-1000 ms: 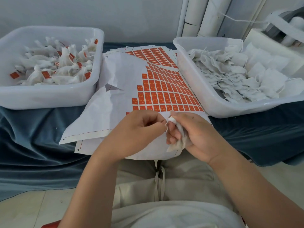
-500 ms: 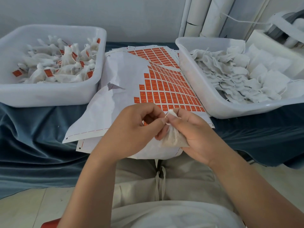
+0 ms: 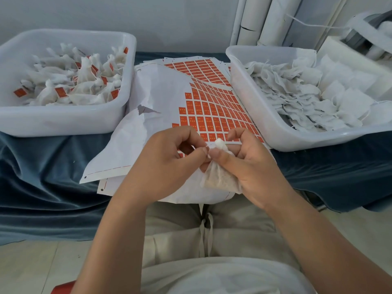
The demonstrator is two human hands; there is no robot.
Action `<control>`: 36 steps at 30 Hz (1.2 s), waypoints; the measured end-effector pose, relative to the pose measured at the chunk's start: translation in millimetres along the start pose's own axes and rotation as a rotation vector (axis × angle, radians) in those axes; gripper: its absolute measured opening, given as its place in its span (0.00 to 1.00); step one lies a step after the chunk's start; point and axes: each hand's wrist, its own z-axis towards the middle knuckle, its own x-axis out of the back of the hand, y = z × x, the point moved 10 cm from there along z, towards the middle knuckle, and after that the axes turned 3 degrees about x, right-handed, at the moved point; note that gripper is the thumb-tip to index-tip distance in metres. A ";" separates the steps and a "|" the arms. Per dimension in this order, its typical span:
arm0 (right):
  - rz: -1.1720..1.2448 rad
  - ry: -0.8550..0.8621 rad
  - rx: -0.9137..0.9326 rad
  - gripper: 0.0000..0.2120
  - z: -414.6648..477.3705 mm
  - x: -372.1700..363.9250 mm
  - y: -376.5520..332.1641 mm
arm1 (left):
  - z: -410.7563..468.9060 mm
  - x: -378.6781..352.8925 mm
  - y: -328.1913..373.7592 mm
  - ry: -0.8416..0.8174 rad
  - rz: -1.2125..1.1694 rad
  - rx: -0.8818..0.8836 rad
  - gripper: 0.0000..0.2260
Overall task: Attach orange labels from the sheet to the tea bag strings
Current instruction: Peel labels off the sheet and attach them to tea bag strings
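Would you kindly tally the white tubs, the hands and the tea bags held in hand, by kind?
White tubs: 2 (left tub, right tub)
Hands: 2 (left hand, right hand)
Held tea bag: 1
Total: 5

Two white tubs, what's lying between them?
In the head view, a stack of label sheets lies between the left tub and the right tub, with orange labels left on only part of the top one.
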 end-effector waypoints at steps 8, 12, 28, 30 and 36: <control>-0.252 0.023 0.156 0.08 -3.3 -1.8 -17.8 | -5.4 2.6 16.0 -0.016 0.292 -0.156 0.06; -0.359 0.037 0.203 0.07 -3.5 -1.1 -18.6 | -7.4 -0.8 20.6 -0.025 0.416 -0.228 0.05; 0.298 -0.025 0.016 0.11 0.4 -11.6 -2.9 | -0.2 -27.3 8.1 -0.239 -0.703 -0.205 0.05; 0.407 -0.002 0.002 0.08 1.0 -9.1 -5.0 | 0.1 -26.3 8.1 -0.240 -0.716 -0.209 0.04; 0.598 -0.031 -0.067 0.11 3.5 -16.8 1.9 | 0.1 -29.9 11.0 -0.294 -0.704 -0.237 0.04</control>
